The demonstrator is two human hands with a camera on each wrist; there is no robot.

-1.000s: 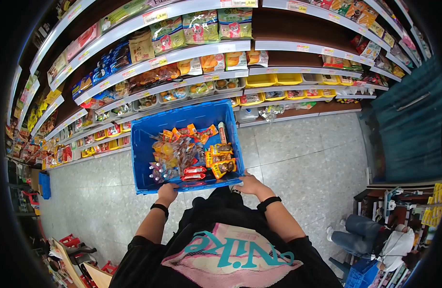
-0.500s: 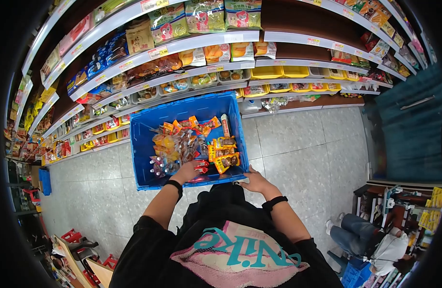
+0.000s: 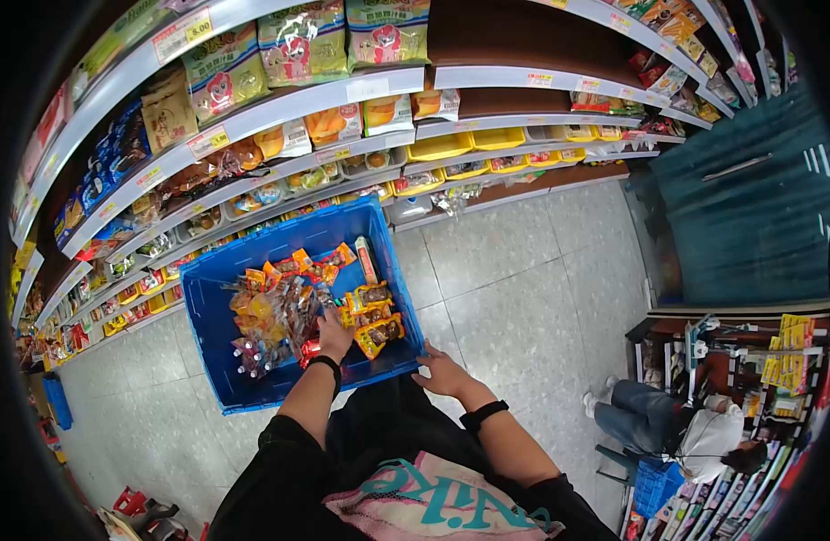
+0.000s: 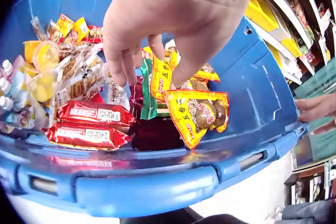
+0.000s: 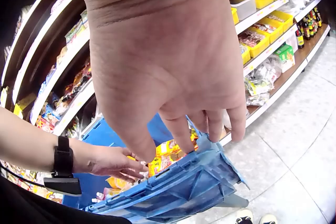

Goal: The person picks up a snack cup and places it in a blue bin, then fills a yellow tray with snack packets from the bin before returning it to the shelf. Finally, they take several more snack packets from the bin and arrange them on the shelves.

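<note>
A blue plastic bin (image 3: 280, 392) holds several snack packs. My left hand (image 3: 336, 335) reaches down inside it, fingers spread and pointing down, thumb beside the yellow packs of brown eggs (image 4: 202, 113). Below its fingertips lie a green-edged pack (image 4: 147, 90) and dark purple packaging (image 4: 157, 134). Two red shiny packs (image 4: 89, 134) sit against the near wall. Clear bags (image 3: 293, 311), orange packs (image 3: 289, 264) and small white-capped pouches (image 3: 248, 361) fill the left part. My right hand (image 3: 442, 371) is at the bin's near right corner, its fairly straight fingertips right at the rim.
Store shelves (image 3: 280, 99) with bagged snacks and yellow trays (image 3: 442, 147) run along the far side. A dark teal curtain (image 3: 749, 216) hangs at right. A person in a white top (image 3: 708, 442) sits by shelves at lower right, near another blue basket (image 3: 657, 487).
My left hand has gone from the bin's near rim, over the red packs, to deeper among the packs. My right hand stays by the near right corner. The head view has shifted.
</note>
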